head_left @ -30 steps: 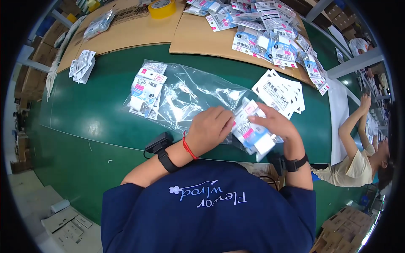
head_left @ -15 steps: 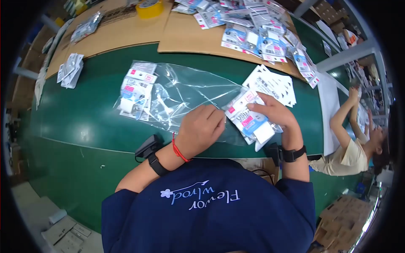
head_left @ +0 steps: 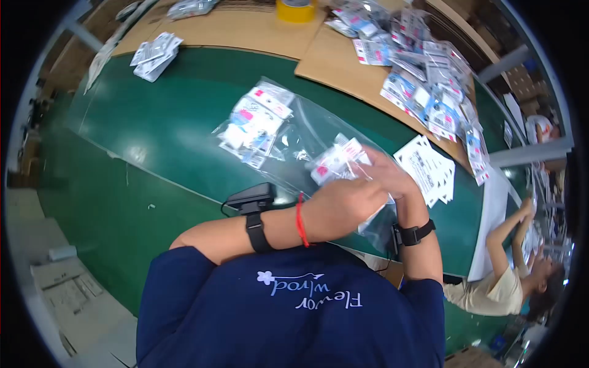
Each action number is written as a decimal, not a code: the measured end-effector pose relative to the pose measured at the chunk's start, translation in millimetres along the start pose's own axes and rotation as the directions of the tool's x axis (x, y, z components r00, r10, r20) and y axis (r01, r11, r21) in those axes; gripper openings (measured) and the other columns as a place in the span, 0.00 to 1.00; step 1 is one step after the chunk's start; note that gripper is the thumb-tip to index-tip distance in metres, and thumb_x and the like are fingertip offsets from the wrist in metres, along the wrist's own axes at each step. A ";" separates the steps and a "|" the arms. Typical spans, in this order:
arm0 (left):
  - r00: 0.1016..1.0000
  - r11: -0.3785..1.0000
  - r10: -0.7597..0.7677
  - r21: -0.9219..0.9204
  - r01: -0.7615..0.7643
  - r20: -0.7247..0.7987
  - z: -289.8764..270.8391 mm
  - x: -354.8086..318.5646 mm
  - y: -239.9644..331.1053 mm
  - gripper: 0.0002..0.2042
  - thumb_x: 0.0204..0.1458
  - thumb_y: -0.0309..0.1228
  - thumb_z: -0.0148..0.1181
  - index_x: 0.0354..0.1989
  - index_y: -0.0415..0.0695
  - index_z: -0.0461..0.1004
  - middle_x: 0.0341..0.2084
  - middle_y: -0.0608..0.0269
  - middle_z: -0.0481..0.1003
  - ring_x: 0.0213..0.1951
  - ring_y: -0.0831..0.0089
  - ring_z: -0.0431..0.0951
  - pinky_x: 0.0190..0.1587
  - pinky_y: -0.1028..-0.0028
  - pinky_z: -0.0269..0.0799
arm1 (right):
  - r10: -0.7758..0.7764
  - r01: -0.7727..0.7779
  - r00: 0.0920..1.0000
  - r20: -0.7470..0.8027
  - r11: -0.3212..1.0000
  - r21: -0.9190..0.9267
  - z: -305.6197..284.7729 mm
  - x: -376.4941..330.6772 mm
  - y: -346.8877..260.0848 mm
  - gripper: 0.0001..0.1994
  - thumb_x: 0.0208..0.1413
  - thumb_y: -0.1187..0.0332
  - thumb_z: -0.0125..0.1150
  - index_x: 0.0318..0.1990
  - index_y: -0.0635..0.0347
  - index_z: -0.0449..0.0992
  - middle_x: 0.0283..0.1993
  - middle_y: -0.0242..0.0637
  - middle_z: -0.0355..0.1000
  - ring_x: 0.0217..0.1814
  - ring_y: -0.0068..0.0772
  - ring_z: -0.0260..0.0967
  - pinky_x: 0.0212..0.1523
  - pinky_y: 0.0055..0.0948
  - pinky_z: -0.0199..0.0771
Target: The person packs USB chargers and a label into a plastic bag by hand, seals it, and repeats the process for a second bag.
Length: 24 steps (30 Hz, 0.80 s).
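A large clear plastic bag [head_left: 310,126] lies across the green table, with a stack of small carded packets [head_left: 254,122] at its far left end. My left hand [head_left: 346,211], a red cord and black strap on its wrist, is closed on the bag's near edge. Just beyond it, my right hand [head_left: 392,175] grips a second bunch of white, blue and pink packets [head_left: 334,164] that shows through the film. The left hand partly covers the right fingers and this bunch.
White printed cards [head_left: 426,168] lie fanned right of my hands. A heap of packets [head_left: 423,80] covers the cardboard [head_left: 340,76] at the back right. Another small stack [head_left: 156,55] sits far left, near a yellow tape roll [head_left: 296,11]. A co-worker [head_left: 506,264] is at the right.
The packets in my right hand have moved left, under the bag's film. My left hand has shifted right, in front of the right one. The whole view has turned.
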State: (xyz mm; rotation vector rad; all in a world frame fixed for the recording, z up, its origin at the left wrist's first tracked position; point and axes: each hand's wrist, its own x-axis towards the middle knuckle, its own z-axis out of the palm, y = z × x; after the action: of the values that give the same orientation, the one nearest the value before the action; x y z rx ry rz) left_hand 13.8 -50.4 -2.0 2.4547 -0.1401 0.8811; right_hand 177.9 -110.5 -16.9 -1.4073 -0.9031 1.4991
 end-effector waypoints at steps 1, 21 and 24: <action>0.999 0.999 0.032 -0.038 -0.032 -0.012 -0.3 1.8 2.3 0.06 0.42 0.25 0.55 0.30 0.41 0.69 0.24 0.60 0.67 0.26 0.67 0.74 0.26 0.71 0.70 | -0.002 0.002 1.000 0.019 1.000 -0.004 6.6 4.9 -9.1 0.23 0.59 0.63 0.57 0.59 0.63 0.65 0.51 0.37 0.71 0.50 0.24 0.65 0.54 0.25 0.63; 0.988 0.973 0.128 -0.183 -0.141 -0.083 -9.9 -6.2 8.4 0.09 0.42 0.25 0.54 0.34 0.39 0.72 0.27 0.61 0.69 0.28 0.69 0.75 0.30 0.75 0.72 | 0.016 -0.009 0.974 -0.227 0.999 0.032 42.6 68.8 6.3 0.17 0.61 0.62 0.55 0.51 0.64 0.68 0.45 0.33 0.71 0.37 0.18 0.67 0.37 0.24 0.70; 0.990 0.978 0.106 -0.168 -0.121 -0.097 -12.5 -7.6 7.3 0.08 0.42 0.25 0.54 0.33 0.39 0.71 0.27 0.61 0.69 0.28 0.69 0.75 0.29 0.75 0.72 | -0.019 0.117 0.968 -0.251 0.917 0.381 50.8 68.8 21.0 0.16 0.60 0.63 0.56 0.50 0.63 0.69 0.44 0.31 0.71 0.35 0.18 0.66 0.35 0.24 0.70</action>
State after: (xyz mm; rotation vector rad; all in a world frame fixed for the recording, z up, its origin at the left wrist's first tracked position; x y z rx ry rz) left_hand -1.2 -51.0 4.7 2.2603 -0.3152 0.9813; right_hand 126.0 -51.4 -56.5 -1.2121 -0.4599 1.3292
